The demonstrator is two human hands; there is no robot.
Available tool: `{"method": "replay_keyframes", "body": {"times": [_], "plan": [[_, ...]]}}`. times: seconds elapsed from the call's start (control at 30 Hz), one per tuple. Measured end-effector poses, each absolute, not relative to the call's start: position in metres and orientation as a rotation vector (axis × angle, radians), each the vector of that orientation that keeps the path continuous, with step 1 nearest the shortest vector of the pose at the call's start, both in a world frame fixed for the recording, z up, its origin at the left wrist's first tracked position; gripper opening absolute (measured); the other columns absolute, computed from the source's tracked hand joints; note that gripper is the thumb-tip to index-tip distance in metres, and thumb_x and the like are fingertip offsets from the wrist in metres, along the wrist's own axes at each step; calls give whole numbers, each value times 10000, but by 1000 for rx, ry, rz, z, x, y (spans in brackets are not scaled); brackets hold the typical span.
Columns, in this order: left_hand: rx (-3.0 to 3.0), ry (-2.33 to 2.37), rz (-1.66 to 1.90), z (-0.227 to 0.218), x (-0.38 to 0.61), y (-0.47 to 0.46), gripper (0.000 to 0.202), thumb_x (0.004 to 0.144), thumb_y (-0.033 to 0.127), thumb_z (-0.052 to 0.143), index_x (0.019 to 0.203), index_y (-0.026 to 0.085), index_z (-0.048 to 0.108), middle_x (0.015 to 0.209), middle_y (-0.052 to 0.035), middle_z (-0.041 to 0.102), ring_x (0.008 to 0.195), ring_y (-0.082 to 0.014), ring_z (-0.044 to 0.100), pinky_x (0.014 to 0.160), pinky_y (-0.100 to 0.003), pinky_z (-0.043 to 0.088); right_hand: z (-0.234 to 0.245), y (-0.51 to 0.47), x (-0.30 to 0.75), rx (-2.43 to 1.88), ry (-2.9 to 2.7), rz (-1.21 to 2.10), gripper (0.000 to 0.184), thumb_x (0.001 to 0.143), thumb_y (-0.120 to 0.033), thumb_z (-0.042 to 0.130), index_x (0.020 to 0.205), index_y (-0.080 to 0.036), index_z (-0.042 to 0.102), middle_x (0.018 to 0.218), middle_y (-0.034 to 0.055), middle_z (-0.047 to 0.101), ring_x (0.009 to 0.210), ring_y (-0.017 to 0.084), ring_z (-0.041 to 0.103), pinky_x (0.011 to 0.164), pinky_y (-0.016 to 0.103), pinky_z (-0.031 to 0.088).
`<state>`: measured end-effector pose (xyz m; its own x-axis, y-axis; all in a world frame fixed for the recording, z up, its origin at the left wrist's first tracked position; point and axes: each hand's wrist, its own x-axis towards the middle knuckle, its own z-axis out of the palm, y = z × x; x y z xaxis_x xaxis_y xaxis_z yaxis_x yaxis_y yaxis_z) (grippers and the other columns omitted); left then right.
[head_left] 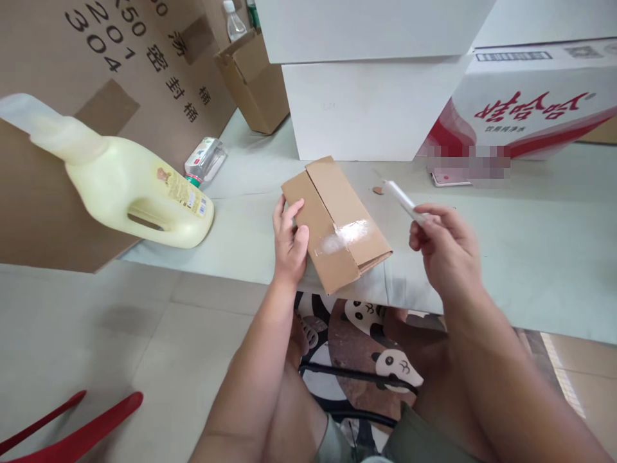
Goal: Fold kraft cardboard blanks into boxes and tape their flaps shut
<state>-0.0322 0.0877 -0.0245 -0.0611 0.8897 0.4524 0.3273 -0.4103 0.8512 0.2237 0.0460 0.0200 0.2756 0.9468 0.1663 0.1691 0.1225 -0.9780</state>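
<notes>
A small brown cardboard box (347, 212) is tilted at the table's front edge, with clear shiny tape (344, 236) across the seam between its top flaps. My left hand (290, 247) grips its left side, thumb and a finger on the top face and the other fingers partly hidden. To the right of the box, my right hand (446, 247) is closed around a slim white knife-like tool (402, 198). The tool points up and left, apart from the box; its thin tip is too blurred to make out. A small brown scrap (378, 190) lies near that tip.
A large yellow jug (139, 186) and a clear bottle (207, 161) lie at left, before a big printed carton (62, 167). Behind stand an open carton (260, 83), stacked white boxes (357, 109) and a red-white box (530, 103). A phone-like object (450, 178) lies at right.
</notes>
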Motion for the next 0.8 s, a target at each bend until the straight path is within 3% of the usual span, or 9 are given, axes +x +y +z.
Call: {"method": "replay_keyframes", "body": {"times": [0.13,0.23,0.37,0.47,0.53,0.63,0.7,0.8], "plan": [[1745,1326,1527,-24,-24,88,573,938,676,426,1332,289,578,1535,-117,410,1509,-294,309,1226,-480,267,52,18,209,-1045,-1212,799,195,966,-384,550,1100,-307,669,858,13,617,619,137,540,547,310,458],[1754,1325,1548,-24,-20,89,568,943,676,422,1327,290,584,1527,-117,422,1500,-300,324,1227,-491,254,66,-1,200,-1003,-1328,813,282,897,-350,691,1170,-295,647,813,4,612,612,140,532,522,301,450],[1767,1313,1555,-24,-20,89,564,950,665,418,1329,280,581,1519,-130,434,1496,-313,331,1226,-511,248,68,-14,195,-1067,-1402,671,73,884,-225,708,899,-238,638,596,-54,509,457,84,397,408,254,307],[1773,1326,1546,-23,-20,89,567,951,666,410,1329,279,578,1510,-131,445,1496,-308,331,1225,-508,254,66,-15,195,-1083,-1473,590,122,907,-224,668,793,-230,624,538,-56,490,424,79,365,386,255,262],[1773,1332,1546,-23,-20,89,572,948,673,407,1326,280,578,1510,-129,445,1494,-306,334,1225,-503,258,66,-14,196,-1109,-1530,557,77,933,-258,627,889,-243,688,543,-49,506,435,92,402,400,261,291],[1773,1332,1549,-23,-20,89,572,948,673,408,1323,278,581,1516,-128,440,1493,-307,336,1227,-500,255,68,-11,197,-1194,-1614,550,179,953,-277,578,1062,-256,719,621,-23,606,507,125,535,463,278,396],[1779,1332,1553,-23,-20,89,567,953,664,408,1322,271,584,1513,-129,445,1493,-304,339,1229,-492,255,70,-9,196,-1207,-1659,545,177,940,-242,573,1050,-248,712,672,-9,658,550,138,596,490,281,435],[1803,1325,1551,-23,-20,89,560,964,645,402,1324,257,584,1494,-133,467,1494,-299,339,1228,-480,259,75,-7,191,-1181,-1756,516,171,907,-171,556,1003,-228,685,676,-13,657,504,117,563,463,264,415]]}}
